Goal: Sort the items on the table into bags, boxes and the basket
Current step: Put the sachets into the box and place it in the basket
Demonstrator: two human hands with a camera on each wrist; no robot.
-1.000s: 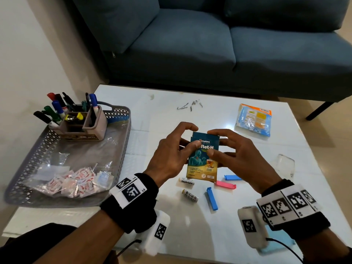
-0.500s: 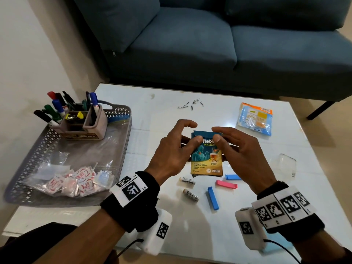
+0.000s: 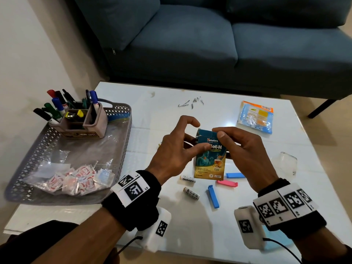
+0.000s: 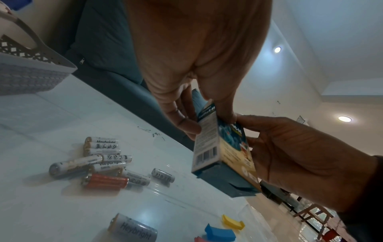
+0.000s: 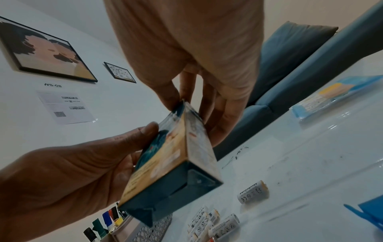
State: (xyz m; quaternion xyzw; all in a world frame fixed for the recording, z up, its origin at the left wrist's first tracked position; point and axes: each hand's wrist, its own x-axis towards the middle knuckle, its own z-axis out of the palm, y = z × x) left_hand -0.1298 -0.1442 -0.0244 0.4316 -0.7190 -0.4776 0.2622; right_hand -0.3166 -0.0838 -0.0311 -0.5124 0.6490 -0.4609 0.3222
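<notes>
Sofa (image 3: pixel 190 44), big and blue, fills the room far past the fingers, next to a pale wall. On the wall, in the right wrist view, hang two framed pictures (image 5: pixel 45 52) and a sheet of paper.

Tabletop (image 3: pixel 152 115) comes next. It is white and shiny, and it lies under both hands. Off to the left of the left fingers sits the grey basket (image 3: pixel 122 130), with a pen holder (image 3: pixel 85 121) and a clear bag of little packets (image 3: pixel 76 180) inside. Far to the right of the right fingers lies a blue and orange packet (image 3: pixel 255 117).

Both hands hold the small drink box (image 3: pixel 210 162) up off the tabletop, between them. The left hand (image 3: pixel 175 149) pinches it, thumb on the front, fingers curled behind. The right hand (image 3: pixel 245 149) pinches its top edge, where the flap looks open.

Below the fingers lie batteries (image 4: pixel 99 162) in a loose pile, and clips (image 3: pixel 213 196) in blue, pink and yellow.

I think the hands are opening the box to put things in. The flap could tear if pulled hard. The box is light and could slip, fall on the batteries and make them roll off the smooth tabletop.
</notes>
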